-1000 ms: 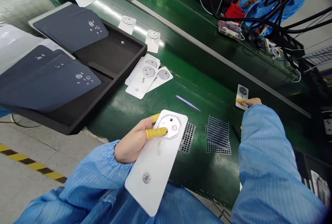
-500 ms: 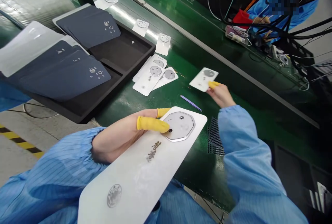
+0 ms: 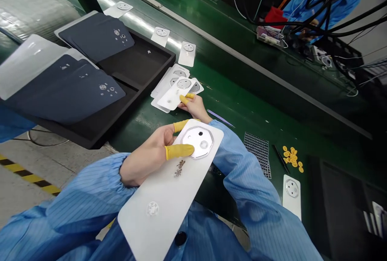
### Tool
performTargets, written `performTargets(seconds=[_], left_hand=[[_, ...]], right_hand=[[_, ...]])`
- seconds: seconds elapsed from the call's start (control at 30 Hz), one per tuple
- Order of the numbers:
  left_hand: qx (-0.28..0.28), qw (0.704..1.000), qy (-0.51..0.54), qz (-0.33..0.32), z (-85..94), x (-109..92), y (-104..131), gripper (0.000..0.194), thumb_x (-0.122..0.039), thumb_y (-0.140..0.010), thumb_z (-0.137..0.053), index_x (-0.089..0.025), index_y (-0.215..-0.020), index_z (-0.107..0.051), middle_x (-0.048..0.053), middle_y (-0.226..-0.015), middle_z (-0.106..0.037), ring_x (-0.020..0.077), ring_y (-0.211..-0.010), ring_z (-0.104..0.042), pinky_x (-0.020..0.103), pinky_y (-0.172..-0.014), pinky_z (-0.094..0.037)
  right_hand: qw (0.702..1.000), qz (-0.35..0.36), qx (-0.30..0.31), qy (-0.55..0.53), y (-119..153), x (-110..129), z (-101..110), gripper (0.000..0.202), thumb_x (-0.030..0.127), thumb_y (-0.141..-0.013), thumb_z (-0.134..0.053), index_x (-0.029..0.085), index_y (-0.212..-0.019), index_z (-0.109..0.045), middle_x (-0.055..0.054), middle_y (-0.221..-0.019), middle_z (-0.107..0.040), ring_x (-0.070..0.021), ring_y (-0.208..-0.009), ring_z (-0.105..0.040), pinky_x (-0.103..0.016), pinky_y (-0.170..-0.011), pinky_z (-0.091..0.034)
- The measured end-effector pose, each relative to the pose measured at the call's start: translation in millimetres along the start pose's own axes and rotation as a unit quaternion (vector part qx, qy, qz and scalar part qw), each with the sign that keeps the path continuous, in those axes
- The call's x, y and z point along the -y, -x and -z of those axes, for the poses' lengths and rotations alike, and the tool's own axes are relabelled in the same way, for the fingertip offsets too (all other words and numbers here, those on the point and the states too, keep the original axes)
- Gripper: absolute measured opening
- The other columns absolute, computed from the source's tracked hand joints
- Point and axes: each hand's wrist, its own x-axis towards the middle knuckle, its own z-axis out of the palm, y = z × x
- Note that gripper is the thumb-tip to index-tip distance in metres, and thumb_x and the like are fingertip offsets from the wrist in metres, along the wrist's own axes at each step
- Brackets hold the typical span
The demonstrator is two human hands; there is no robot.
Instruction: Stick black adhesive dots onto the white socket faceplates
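We find the left hand clamped, thumb above, on a white panel near six o'clock; the right hand pinches a second panel over a pile near eleven o'clock.

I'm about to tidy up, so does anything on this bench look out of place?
Only mild untidiness: the white panels by the black tray overlap at differing angles rather than stacking squarely, and small yellow pieces lie loosely scattered beside a thin black tool. I see no clear damage.
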Motion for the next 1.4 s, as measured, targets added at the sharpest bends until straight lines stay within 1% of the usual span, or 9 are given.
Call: performTargets(seconds=[0.13,0.23,0.33,0.43,0.6,0.7,0.8,0.97,1.4], left_hand=[[0.039,0.998,-0.048,-0.013,13.4,13,-20,0.061,-0.025,-0.059,-0.086,-0.019,-0.113,-0.057,0.002,-0.071,-0.071,0.0172,-0.05,-0.066,0.023,-0.043,-0.053],[0.032,0.991,-0.123,-0.039,35.7,27,-46,0.063,-0.03,-0.065,-0.082,-0.016,-0.121,-0.054,0.007,-0.086,-0.073,0.0184,-0.057,-0.068,0.025,-0.047,-0.053],[-0.012,0.961,-0.235,-0.143,57.2,35,-75,0.056,-0.033,-0.064,-0.081,-0.012,-0.112,-0.062,0.012,-0.098,-0.073,0.0206,-0.068,-0.068,0.024,-0.05,-0.051],[-0.036,0.912,-0.354,-0.205,71.1,38,-90,0.057,-0.038,-0.064,-0.08,-0.01,-0.111,-0.064,0.014,-0.098,-0.072,0.0259,-0.078,-0.068,0.03,-0.063,-0.054],[-0.104,0.729,-0.561,-0.378,81.8,58,-75,0.045,-0.038,-0.082,-0.063,-0.008,-0.115,-0.057,0.024,-0.138,-0.049,0.0366,-0.128,-0.047,0.052,-0.105,-0.038],[-0.104,0.614,-0.647,-0.44,85.1,81,-68,0.022,-0.026,-0.088,-0.054,-0.007,-0.095,-0.061,0.027,-0.138,-0.049,0.0381,-0.127,-0.047,0.053,-0.098,-0.045],[-0.12,0.556,-0.675,-0.47,86.5,98,-70,0.02,-0.021,-0.085,-0.054,-0.012,-0.068,-0.058,0.026,-0.13,-0.057,0.0408,-0.12,-0.052,0.052,-0.089,-0.05],[-0.126,0.547,-0.684,-0.467,85.7,99,-73,0.02,-0.02,-0.081,-0.056,-0.011,-0.064,-0.059,0.025,-0.128,-0.059,0.0409,-0.117,-0.054,0.05,-0.086,-0.05],[-0.133,0.56,-0.701,-0.422,83.4,102,-71,0.019,-0.022,-0.081,-0.054,-0.013,-0.067,-0.062,0.021,-0.135,-0.055,0.0382,-0.123,-0.049,0.049,-0.093,-0.045]], right_hand=[[0.992,0.038,-0.005,0.117,5,-4,10,0.007,0.021,-0.088,-0.06,0.016,-0.084,-0.06,0.005,-0.06,-0.067,-0.0093,-0.058,-0.068,-0.027,-0.072,-0.06],[0.972,0.083,-0.035,0.219,28,-6,51,0.006,0.023,-0.083,-0.066,0.017,-0.086,-0.066,-0.005,-0.085,-0.073,-0.0216,-0.087,-0.07,-0.044,-0.091,-0.055],[0.938,0.124,-0.083,0.314,56,-16,99,0.022,0.022,-0.079,-0.071,0.016,-0.1,-0.067,-0.015,-0.128,-0.059,-0.0347,-0.128,-0.047,-0.06,-0.11,-0.032],[0.893,0.16,-0.104,0.408,70,-32,127,0.016,0.022,-0.082,-0.066,0.013,-0.096,-0.068,-0.019,-0.132,-0.055,-0.0364,-0.13,-0.043,-0.062,-0.109,-0.031],[0.888,0.191,-0.093,0.408,66,-44,127,0.02,0.024,-0.091,-0.051,0.013,-0.101,-0.065,-0.016,-0.119,-0.062,-0.0279,-0.114,-0.058,-0.05,-0.101,-0.046],[0.9,0.21,-0.048,0.38,81,-36,110,0.026,0.027,-0.095,-0.046,0.017,-0.116,-0.059,-0.01,-0.104,-0.067,-0.02,-0.093,-0.065,-0.039,-0.086,-0.055],[0.893,0.263,0.078,0.357,106,-31,90,0.032,0.021,-0.095,-0.043,0.021,-0.126,-0.052,-0.009,-0.112,-0.063,-0.0182,-0.1,-0.062,-0.035,-0.085,-0.055],[0.836,0.305,0.211,0.405,124,-35,73,0.045,0.002,-0.087,-0.034,0.02,-0.124,-0.051,-0.012,-0.125,-0.05,-0.0187,-0.099,-0.057,-0.036,-0.078,-0.056],[0.791,0.281,0.213,0.5,120,-25,64,0.038,-0.002,-0.086,-0.032,0.016,-0.109,-0.057,-0.013,-0.119,-0.051,-0.0188,-0.096,-0.056,-0.036,-0.073,-0.058]])
